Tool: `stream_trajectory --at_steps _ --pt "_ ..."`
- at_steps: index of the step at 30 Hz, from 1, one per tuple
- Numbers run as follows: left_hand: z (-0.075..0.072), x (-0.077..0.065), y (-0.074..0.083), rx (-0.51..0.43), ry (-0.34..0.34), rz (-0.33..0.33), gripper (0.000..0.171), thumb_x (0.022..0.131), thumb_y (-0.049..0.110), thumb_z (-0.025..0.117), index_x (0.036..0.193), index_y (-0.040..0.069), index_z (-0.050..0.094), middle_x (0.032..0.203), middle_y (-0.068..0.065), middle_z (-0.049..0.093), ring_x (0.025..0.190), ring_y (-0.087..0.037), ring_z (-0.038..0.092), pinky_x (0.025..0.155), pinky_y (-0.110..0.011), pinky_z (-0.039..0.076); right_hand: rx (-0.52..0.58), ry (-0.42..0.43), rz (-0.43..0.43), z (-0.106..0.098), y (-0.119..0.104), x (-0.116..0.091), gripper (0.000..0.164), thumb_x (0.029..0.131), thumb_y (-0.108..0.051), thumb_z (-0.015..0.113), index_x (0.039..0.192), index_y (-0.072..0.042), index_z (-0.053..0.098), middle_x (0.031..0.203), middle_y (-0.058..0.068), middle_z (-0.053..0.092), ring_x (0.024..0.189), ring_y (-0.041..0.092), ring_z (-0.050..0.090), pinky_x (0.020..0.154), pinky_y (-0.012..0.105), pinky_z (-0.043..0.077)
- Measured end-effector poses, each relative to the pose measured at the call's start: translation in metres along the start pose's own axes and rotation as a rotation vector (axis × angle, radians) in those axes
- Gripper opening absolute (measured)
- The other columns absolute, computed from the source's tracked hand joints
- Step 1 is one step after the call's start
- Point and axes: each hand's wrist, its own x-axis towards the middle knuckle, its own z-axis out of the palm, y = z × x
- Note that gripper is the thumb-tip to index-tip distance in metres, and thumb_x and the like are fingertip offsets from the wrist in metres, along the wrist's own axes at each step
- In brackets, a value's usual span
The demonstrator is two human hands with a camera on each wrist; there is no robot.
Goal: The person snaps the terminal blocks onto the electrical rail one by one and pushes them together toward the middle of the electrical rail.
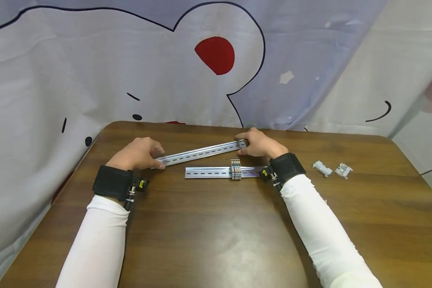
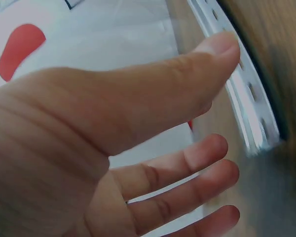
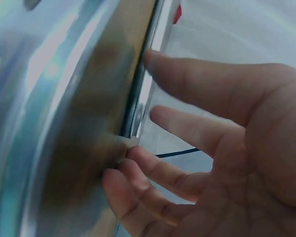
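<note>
A slotted metal DIN rail (image 1: 201,153) lies at a slant across the far half of the table. Its left end is at my left hand (image 1: 138,154), whose thumb (image 2: 219,47) presses on the rail; the other visible fingers are spread off it. My right hand (image 1: 259,143) holds the far right end between thumb and index finger, with the remaining fingers loosely bent. Closer to me is a second DIN rail (image 1: 209,173), carrying a small group of grey terminal blocks (image 1: 235,169). Its right end is hidden behind the right wrist.
Two small pale plastic pieces (image 1: 322,169) sit side by side to the right of the right wrist on the wooden table (image 1: 201,232). A printed cloth (image 1: 147,72) hangs along the table's far edge. Both wrists carry black straps with small cameras.
</note>
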Motion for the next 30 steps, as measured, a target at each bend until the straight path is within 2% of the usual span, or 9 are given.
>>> stream_trajectory --at_steps 2,4,9,14,18,22,25,30 --pt "0.000 -0.001 -0.004 -0.007 -0.024 -0.014 0.042 0.079 0.020 0.082 0.116 0.002 0.071 0.111 -0.022 0.071 0.098 -0.034 0.064 0.082 -0.048 0.051 -0.011 -0.004 -0.005 0.001 0.000 0.000 0.056 0.090 -0.021 0.072 0.141 -0.008 0.054 0.125 0.022 0.050 0.111 0.030 0.043 0.097 0.046 0.040" --pt "0.000 0.001 -0.006 -0.017 -0.032 -0.020 0.038 0.079 0.019 0.082 0.112 0.004 0.072 0.107 -0.022 0.070 0.093 -0.032 0.062 0.077 -0.044 0.050 -0.024 0.011 -0.014 0.001 0.001 0.001 0.049 0.089 -0.018 0.072 0.135 -0.008 0.059 0.121 0.021 0.052 0.110 0.029 0.044 0.096 0.045 0.040" --pt "0.007 0.006 -0.009 -0.020 -0.006 -0.028 0.030 0.077 0.016 0.084 0.099 0.002 0.070 0.095 -0.018 0.066 0.084 -0.028 0.057 0.069 -0.036 0.045 -0.015 0.063 -0.038 0.001 0.006 0.002 0.038 0.083 -0.017 0.079 0.116 -0.005 0.068 0.114 0.018 0.059 0.105 0.028 0.049 0.092 0.043 0.042" --pt "0.016 0.011 -0.011 -0.018 0.004 -0.034 0.030 0.074 0.013 0.085 0.082 0.002 0.059 0.076 -0.008 0.056 0.071 -0.023 0.052 0.060 -0.030 0.039 0.062 0.111 -0.024 0.005 0.013 0.000 0.027 0.075 -0.017 0.086 0.092 -0.007 0.068 0.095 0.011 0.067 0.087 0.024 0.056 0.076 0.035 0.044" --pt "0.018 0.016 -0.010 0.007 0.034 -0.019 0.028 0.074 0.013 0.085 0.080 0.004 0.059 0.073 -0.005 0.055 0.069 -0.021 0.052 0.058 -0.030 0.037 0.110 0.156 -0.053 0.006 0.022 -0.002 0.017 0.075 -0.016 0.085 0.080 -0.009 0.070 0.079 0.007 0.074 0.074 0.020 0.063 0.066 0.029 0.046" --pt "0.013 0.018 -0.008 0.035 0.110 -0.023 0.014 0.080 0.014 0.081 0.085 0.008 0.068 0.078 -0.006 0.064 0.072 -0.022 0.054 0.060 -0.034 0.038 0.139 0.161 -0.101 0.003 0.031 -0.001 0.006 0.083 -0.019 0.079 0.084 -0.013 0.079 0.081 0.005 0.079 0.076 0.016 0.067 0.066 0.026 0.047" --pt "0.004 0.020 0.000 0.022 0.163 0.019 0.005 0.087 0.014 0.074 0.090 0.010 0.074 0.085 -0.008 0.071 0.074 -0.023 0.058 0.064 -0.038 0.043 0.193 0.170 -0.086 -0.004 0.040 -0.010 0.008 0.086 -0.021 0.076 0.088 -0.015 0.081 0.086 0.005 0.079 0.079 0.016 0.065 0.068 0.027 0.047" --pt "-0.012 0.019 0.017 0.004 0.232 0.116 0.010 0.091 0.011 0.067 0.096 0.009 0.075 0.091 -0.010 0.075 0.076 -0.024 0.062 0.068 -0.040 0.046 0.385 0.192 -0.042 -0.018 0.050 -0.035 0.013 0.088 -0.022 0.074 0.092 -0.011 0.079 0.086 0.011 0.074 0.077 0.031 0.069 0.068 0.038 0.057"
